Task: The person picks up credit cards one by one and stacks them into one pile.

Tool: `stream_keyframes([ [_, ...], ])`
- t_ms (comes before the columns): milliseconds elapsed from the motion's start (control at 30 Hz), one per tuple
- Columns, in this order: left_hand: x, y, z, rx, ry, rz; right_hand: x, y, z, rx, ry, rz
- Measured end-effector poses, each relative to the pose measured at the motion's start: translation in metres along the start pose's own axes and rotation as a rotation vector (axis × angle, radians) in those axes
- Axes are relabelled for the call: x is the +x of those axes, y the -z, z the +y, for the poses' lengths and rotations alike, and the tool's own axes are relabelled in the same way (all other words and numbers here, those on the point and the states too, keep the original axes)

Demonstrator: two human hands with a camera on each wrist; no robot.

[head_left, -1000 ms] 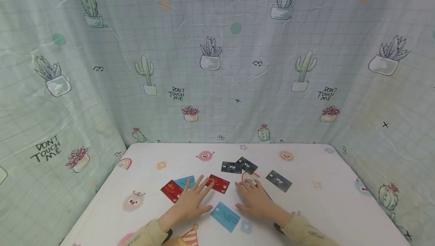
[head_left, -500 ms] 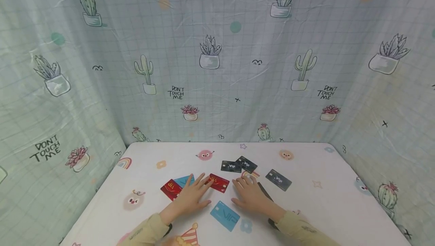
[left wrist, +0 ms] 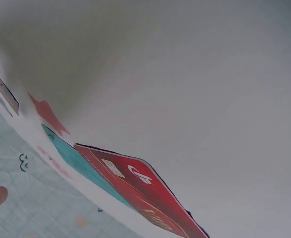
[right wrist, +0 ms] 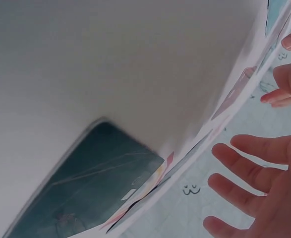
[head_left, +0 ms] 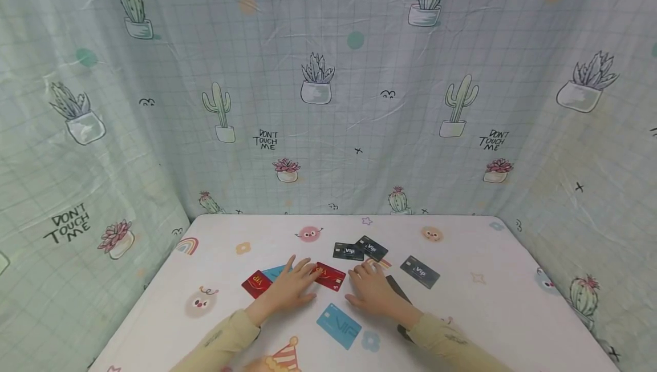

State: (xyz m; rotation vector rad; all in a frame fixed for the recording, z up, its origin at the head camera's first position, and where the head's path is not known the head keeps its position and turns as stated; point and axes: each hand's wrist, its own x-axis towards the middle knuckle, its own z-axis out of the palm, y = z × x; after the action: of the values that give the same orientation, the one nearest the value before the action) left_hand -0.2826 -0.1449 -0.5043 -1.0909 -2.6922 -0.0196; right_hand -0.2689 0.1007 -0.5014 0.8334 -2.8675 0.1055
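Note:
My left hand (head_left: 290,291) hovers or rests low between two red VIP cards, fingers spread; contact cannot be told. Left of it lie a red card (head_left: 256,284) and a partly covered blue card (head_left: 273,273). By its fingertips is another red card (head_left: 331,277). My right hand (head_left: 377,293) has loosely extended fingers and holds nothing visible. Beside it a dark card (head_left: 397,287) is partly hidden by the forearm. A blue VIP card (head_left: 339,326) lies nearer me, between the hands. In the right wrist view, a dark card (right wrist: 100,183) sits below the spread fingers.
Two overlapping black cards, one at left (head_left: 348,251) and one at right (head_left: 372,248), lie beyond the hands. Another black card (head_left: 420,272) lies to the right. The white table (head_left: 493,326) is bordered by a cactus-print curtain (head_left: 328,132).
Both hands have slid slightly away from me, the right one also a little leftward. More of the dark card beside the right hand shows. The cards appear to stay in place.

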Motion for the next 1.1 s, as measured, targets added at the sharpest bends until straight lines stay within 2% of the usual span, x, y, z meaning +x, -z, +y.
stream_keyframes([
  [267,0.009,-0.005,-0.01,0.032,-0.027,0.014,0.01,-0.003,-0.003,-0.044,-0.016,-0.024],
  [700,0.021,-0.008,-0.02,0.071,-0.064,-0.009,0.022,-0.003,-0.008,-0.095,-0.022,-0.064],
  [1100,0.029,-0.022,-0.029,0.204,-0.065,-0.038,0.032,-0.005,-0.014,-0.107,-0.046,-0.078],
])
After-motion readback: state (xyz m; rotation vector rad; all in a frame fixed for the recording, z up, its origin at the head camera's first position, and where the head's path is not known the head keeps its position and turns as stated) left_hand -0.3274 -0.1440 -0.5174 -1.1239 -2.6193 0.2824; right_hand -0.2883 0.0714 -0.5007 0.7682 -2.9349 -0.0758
